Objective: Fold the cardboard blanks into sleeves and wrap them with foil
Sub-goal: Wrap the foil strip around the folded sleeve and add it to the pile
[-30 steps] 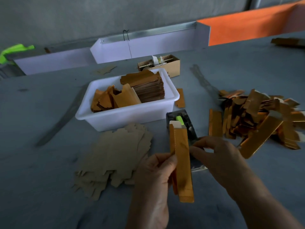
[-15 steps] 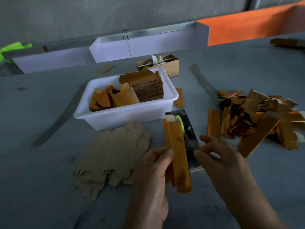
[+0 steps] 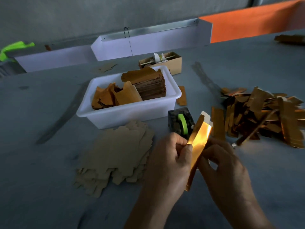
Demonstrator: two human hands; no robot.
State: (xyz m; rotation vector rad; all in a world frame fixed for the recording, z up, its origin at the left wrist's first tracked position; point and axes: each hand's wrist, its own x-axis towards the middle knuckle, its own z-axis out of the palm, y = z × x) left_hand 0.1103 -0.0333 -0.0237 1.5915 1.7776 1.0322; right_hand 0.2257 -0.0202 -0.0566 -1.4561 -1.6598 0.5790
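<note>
Head view: both hands hold 1 long, narrow gold-foil-wrapped cardboard sleeve (image 3: 197, 147) above the near middle of the grey table (image 3: 41, 187). The left hand (image 3: 168, 161) pinches the sleeve's left edge between thumb and curled fingers; the right hand (image 3: 226, 169) curls round its right edge from behind, probably so the foil can be pressed flat along the fold. The sleeve tilts, upper end toward the black tape dispenser with a green roll (image 3: 180, 123), which sits just beyond, likely within reach for sealing. Flat brown cardboard blanks (image 3: 115, 156) lie in a loose pile left of the hands. Finished gold sleeves (image 3: 264, 114) are heaped toward the right edge. A white plastic tub of foil sheets (image 3: 130, 98) stands behind the blanks.
</note>
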